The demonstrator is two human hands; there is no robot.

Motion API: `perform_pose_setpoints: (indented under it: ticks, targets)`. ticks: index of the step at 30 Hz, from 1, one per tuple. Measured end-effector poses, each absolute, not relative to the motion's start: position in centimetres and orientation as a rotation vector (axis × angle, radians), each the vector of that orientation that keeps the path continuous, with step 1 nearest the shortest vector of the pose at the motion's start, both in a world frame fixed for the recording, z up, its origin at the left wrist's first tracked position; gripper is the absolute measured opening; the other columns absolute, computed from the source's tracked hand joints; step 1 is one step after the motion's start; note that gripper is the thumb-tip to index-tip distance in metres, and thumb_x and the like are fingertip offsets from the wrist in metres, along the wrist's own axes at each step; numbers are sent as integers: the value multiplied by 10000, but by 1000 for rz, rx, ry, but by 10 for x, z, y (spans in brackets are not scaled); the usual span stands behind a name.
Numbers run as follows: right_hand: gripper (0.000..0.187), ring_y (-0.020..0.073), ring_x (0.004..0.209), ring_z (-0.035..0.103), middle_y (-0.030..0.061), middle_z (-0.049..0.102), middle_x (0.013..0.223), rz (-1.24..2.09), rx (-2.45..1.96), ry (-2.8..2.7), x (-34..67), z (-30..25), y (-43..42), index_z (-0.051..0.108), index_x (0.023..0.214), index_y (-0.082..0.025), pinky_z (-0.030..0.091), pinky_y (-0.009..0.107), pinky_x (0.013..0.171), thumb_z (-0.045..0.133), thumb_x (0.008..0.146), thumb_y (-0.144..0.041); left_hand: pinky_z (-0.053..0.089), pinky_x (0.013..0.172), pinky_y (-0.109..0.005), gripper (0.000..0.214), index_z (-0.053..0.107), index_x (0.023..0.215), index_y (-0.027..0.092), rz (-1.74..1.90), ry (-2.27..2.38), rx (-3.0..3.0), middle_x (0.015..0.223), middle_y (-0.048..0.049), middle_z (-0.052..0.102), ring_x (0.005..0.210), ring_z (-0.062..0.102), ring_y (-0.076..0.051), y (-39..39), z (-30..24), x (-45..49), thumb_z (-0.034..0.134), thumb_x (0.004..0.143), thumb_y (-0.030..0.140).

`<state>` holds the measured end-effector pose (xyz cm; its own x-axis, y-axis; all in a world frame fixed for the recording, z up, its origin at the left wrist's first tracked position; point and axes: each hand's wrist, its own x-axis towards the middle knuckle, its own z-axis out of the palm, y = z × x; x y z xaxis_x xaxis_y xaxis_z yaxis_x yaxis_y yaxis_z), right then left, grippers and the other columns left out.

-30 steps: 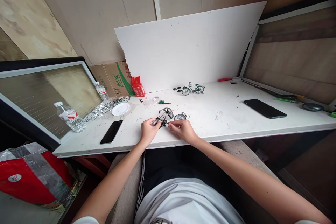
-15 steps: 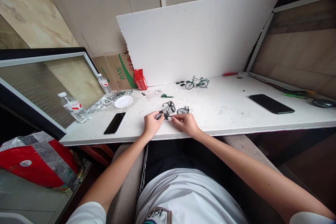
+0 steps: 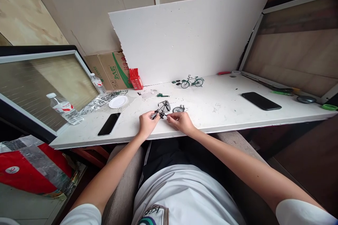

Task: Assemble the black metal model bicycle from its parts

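Both bare forearms reach forward from the lap and meet just past the near edge of the white tabletop (image 3: 224, 116). The left hand (image 3: 146, 124) lies knuckles up, its fingertips pinched narrow on the near end of a small black half-built model bicycle (image 3: 161, 108). The model rests on the tabletop between the two hands. The right hand (image 3: 182, 122) closes thumb and forefinger on the same frame from the other side; what it nips there is too small to tell.

Just beyond the right hand lies one loose spoked wheel (image 3: 179, 109). There are two phones, the left black phone (image 3: 108, 124) and the right black phone (image 3: 261, 101), and one white round dish (image 3: 118, 102). Two bottles stand off the table to the left, the nearer clear water bottle (image 3: 64, 109) and the farther clear water bottle (image 3: 97, 83). One finished green model bicycle (image 3: 192, 81) stands by the white foam board (image 3: 190, 38).

Against half a second ago, both grips and the model are unchanged; only the view has swung slightly.
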<state>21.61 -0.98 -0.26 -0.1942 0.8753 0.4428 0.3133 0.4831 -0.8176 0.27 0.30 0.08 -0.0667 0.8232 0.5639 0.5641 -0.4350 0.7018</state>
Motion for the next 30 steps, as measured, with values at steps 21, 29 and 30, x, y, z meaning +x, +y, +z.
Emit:
perform_pose_setpoints:
  ticks: [21,29,30]
  targets:
    - [283,267,817,775,69,845,944,689,-1028,-1715,215,-5,-10,877,985,-224,622,391,799,735,902,-454,571,774,-291,204,793,817,171,1515,1513,1955,798,-80,801,747,729,-208,3,0,3,744,856,365]
    - [320,251,808,763,82,838,944,647,-1034,-1724,214,0,-15,856,1001,-213,603,368,796,675,952,-473,594,782,-303,197,819,929,179,1494,1475,1999,924,-108,833,820,770,-228,1,-2,3,743,878,353]
    - [331,246,803,759,82,835,927,647,-1033,-1731,214,0,-15,850,995,-209,595,360,788,663,962,-480,601,785,-304,204,818,943,175,1488,1460,1978,942,-113,834,834,777,-232,2,-3,3,754,869,354]
